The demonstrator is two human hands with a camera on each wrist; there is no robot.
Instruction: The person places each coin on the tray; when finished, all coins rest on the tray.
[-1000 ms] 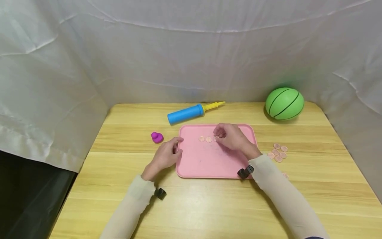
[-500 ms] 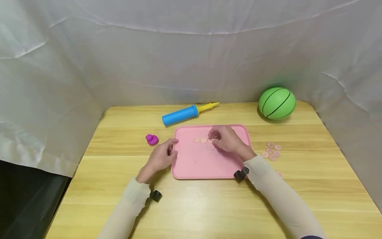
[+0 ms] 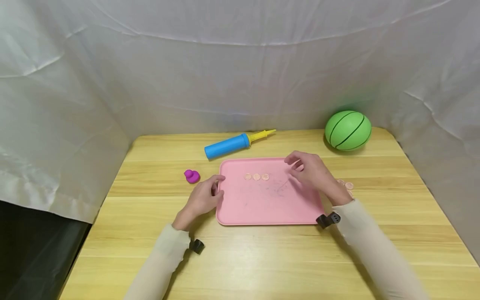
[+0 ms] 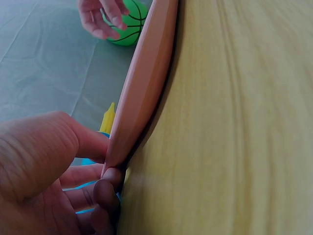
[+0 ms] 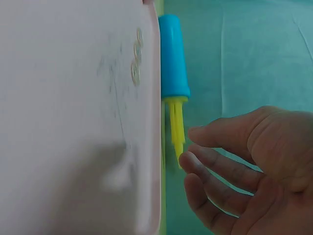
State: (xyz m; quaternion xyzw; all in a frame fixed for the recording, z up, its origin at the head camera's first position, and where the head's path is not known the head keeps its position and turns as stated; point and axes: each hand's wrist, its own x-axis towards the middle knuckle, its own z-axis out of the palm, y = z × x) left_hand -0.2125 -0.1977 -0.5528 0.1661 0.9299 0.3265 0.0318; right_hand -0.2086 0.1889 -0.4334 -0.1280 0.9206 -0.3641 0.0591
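Three copper coins (image 3: 256, 177) lie in a short row on the pink tray (image 3: 258, 208), towards its back edge. My left hand (image 3: 203, 195) pinches the tray's left rim; in the left wrist view the thumb (image 4: 93, 145) lies on the rim and the fingertips sit under it. Over the tray's back right part hovers my right hand (image 3: 308, 170), its fingers loosely bent and nothing between them, as the right wrist view confirms. More coins (image 3: 349, 186) rest on the table right of the tray, partly hidden behind the right wrist.
A blue and yellow hand pump (image 3: 228, 146) lies behind the tray. To the tray's left sits a purple rubber duck (image 3: 192, 176). A green ball (image 3: 348, 130) stands at the back right of the wooden table (image 3: 258, 258), with grey cloth (image 3: 240, 75) hanging behind.
My right hand has let go of the third coin, lifted and moved right, leaving that coin in line with the other two. The left hand has stayed at the rim. The view shifted slightly.
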